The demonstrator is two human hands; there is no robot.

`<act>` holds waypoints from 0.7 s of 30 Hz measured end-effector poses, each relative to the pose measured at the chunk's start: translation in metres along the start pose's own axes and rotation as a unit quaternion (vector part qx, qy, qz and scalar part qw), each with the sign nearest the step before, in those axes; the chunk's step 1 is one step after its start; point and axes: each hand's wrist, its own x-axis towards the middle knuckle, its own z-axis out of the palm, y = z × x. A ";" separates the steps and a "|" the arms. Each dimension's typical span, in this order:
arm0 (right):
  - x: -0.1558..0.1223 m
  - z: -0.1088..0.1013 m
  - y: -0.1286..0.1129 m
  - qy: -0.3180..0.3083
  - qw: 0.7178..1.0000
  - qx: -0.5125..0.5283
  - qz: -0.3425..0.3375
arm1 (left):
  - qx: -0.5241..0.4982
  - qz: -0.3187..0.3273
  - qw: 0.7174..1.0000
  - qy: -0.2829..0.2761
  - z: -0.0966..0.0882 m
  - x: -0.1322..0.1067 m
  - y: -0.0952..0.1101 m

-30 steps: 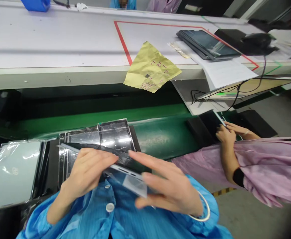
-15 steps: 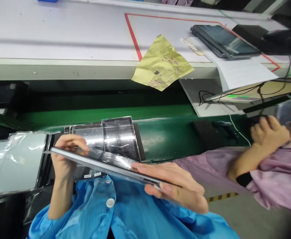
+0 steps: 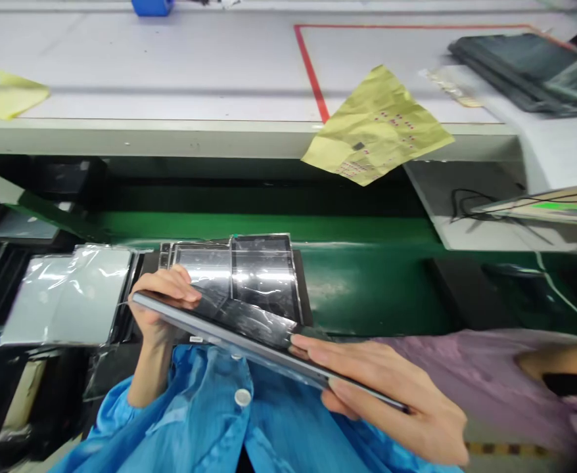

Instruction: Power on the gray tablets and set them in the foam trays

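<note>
Tablet tilted clear of the panels, my left hand and right hand gripping its ends with closed fingers.

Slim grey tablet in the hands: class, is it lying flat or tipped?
Tipped: the slim grey tablet slopes down from the left hand to the right hand, seen nearly edge-on.

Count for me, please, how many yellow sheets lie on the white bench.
2. One yellow sheet lies at the far left of the white bench; the other sheet, crumpled with red dots, hangs over its front edge. Others may be hidden.
</note>
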 end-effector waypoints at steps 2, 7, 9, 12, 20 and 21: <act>-0.001 -0.004 0.004 -0.030 0.998 -0.024 -0.052 | 0.015 0.009 1.000 0.004 0.001 0.000 0.002; -0.004 -0.007 -0.004 -0.047 0.996 -0.064 -0.027 | 0.061 0.036 0.997 0.000 -0.001 0.000 0.006; -0.006 -0.008 -0.002 -0.037 0.997 -0.062 -0.020 | 0.066 0.050 0.997 -0.009 -0.003 -0.001 0.007; -0.002 -0.011 0.010 -0.028 0.996 -0.061 -0.055 | 0.094 0.083 0.992 -0.015 -0.006 -0.003 0.010; 0.041 0.028 0.010 -0.046 0.996 -0.042 -0.058 | 0.352 0.271 0.859 -0.253 0.028 0.000 0.058; 0.043 0.034 0.011 -0.039 0.998 0.003 -0.046 | 0.366 0.279 0.851 -0.255 0.028 0.001 0.061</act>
